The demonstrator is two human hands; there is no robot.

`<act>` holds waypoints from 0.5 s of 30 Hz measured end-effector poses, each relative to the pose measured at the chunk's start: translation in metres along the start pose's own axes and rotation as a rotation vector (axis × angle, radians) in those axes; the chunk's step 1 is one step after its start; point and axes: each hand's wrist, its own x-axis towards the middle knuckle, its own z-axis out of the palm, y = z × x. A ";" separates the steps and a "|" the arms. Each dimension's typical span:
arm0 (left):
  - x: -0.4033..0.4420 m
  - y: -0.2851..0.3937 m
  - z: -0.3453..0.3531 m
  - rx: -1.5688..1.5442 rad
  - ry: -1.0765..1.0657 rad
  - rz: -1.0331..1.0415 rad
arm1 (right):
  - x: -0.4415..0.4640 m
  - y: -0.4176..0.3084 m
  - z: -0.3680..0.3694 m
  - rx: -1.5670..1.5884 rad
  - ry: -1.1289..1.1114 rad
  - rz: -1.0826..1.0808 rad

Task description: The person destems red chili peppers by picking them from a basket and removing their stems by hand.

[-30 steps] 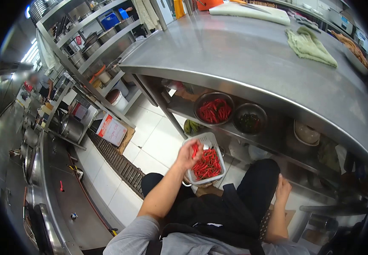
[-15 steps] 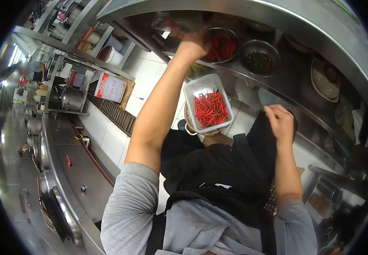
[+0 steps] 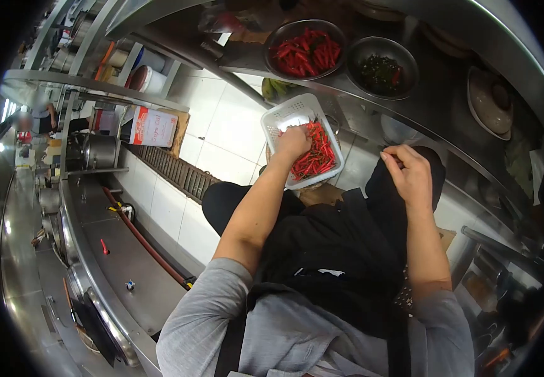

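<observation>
My left hand (image 3: 292, 143) reaches into a white plastic basket (image 3: 274, 124), its fingers curled down at the heap of red chilies (image 3: 318, 154). A bit of red shows by its fingertips, which are partly hidden. My right hand (image 3: 408, 171) is above my right knee, thumb and fingertips brought together in a pinch. Whatever is between those fingertips is too small to make out. Beyond the basket, on a metal shelf, stand a metal bowl of larger-looking red chilies (image 3: 303, 51) and a metal bowl with green cut pieces (image 3: 382, 70).
A lidded dish (image 3: 490, 103) sits farther right on the shelf (image 3: 438, 119). Green produce (image 3: 276, 88) lies behind the basket. To the left are a floor drain grate (image 3: 171, 171), a red-and-white tin (image 3: 153, 127) and a steel counter (image 3: 105, 232). Another person (image 3: 45, 116) is far off left.
My left hand has come back from the bowl of red chilies on the shelf down into the basket. My right hand stays near my knee, still pinched. The view has shifted slightly.
</observation>
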 end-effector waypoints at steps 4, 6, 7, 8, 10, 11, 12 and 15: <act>0.007 -0.001 0.002 -0.059 -0.073 -0.052 | 0.002 0.002 0.002 -0.058 0.011 0.002; 0.009 -0.004 0.006 -0.055 -0.020 -0.081 | 0.004 0.003 0.005 -0.021 0.016 0.016; 0.009 -0.004 0.007 -0.049 0.026 -0.105 | 0.005 0.002 0.006 -0.018 0.012 0.013; 0.008 -0.005 0.009 -0.050 0.025 -0.111 | 0.005 0.001 0.007 -0.040 0.001 0.010; 0.007 -0.002 0.007 -0.020 0.021 -0.153 | 0.006 -0.001 0.008 -0.066 -0.012 0.007; 0.007 -0.001 0.004 -0.023 0.020 -0.154 | 0.006 -0.002 0.009 -0.079 -0.011 -0.003; 0.009 -0.001 0.003 -0.040 -0.027 -0.123 | 0.007 -0.002 0.010 -0.093 -0.010 -0.012; 0.007 -0.003 0.003 -0.110 -0.024 -0.089 | 0.007 -0.002 0.011 -0.089 -0.005 0.003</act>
